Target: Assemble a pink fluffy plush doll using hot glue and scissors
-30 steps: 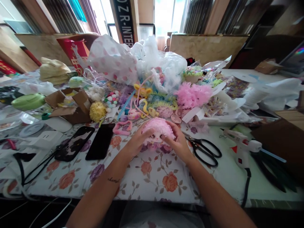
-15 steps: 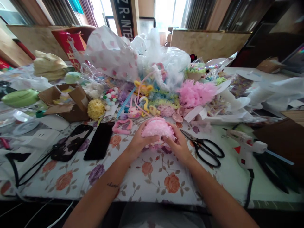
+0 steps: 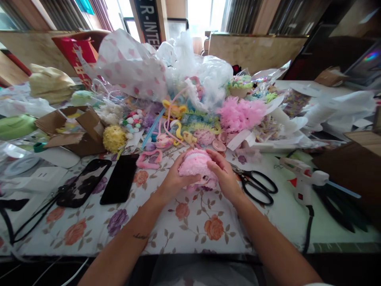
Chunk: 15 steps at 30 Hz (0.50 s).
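Floral tablecloth (image 3: 190,234) lies under and in front of both hands. Left hand (image 3: 172,180): half-curled, opened about as wide as the pink plush (image 3: 196,163), thumb laid across its front, fingers round its left side, mostly hidden. Right hand (image 3: 224,171): also half-curled, thumb and fingers against the plush's right and upper right. So the plush sits between the two hands, held by both; dark eye detail shows near the left thumb's tip. Can't tell if its underside touches the cloth.

Step in hand looks like two-handed handling of the plush, maybe shaping or checking it. Next move likely calls for a light, steady grip from both hands, as the fluff seems soft and could slip or squash.

Scissors (image 3: 259,186) just right of the right hand, handles apart from it, blade tips hidden. Glue gun (image 3: 302,178) well to the right of that hand. Black phone (image 3: 119,179) left of the left hand; pink fuzzy loop (image 3: 149,159) nearer, beyond and left. Past the hands: yellow pompom (image 3: 114,139) off left, pink feathery heap (image 3: 241,114) off right, spotted plastic bag (image 3: 131,67) farthest.
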{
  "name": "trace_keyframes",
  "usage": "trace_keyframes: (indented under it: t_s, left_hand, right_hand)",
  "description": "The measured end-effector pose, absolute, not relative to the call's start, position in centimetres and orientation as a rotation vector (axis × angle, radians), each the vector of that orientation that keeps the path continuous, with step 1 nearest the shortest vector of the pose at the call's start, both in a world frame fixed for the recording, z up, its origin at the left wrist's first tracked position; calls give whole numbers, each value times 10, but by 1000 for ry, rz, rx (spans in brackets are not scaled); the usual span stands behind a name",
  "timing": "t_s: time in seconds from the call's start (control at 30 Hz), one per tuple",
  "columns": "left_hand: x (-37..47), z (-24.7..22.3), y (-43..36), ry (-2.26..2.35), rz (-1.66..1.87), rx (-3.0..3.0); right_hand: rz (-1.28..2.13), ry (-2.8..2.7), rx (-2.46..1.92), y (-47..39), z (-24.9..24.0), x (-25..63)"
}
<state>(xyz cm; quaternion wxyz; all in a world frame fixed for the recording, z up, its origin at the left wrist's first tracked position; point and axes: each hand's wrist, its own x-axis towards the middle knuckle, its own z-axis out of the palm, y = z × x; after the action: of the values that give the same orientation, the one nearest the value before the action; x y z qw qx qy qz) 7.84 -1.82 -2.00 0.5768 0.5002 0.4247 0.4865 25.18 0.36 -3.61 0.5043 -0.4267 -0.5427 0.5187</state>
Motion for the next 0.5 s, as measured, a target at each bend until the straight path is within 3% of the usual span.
trace_keyframes:
  t_s: [0.23, 0.5]
  left_hand:
    - [66, -27, -15, 888, 1267, 1348]
    - [61, -26, -13, 874, 1237, 1303]
  right_hand:
    - [1071, -1556, -802, -7, -28, 253]
    - [238, -1876, -711, -14, -28, 249]
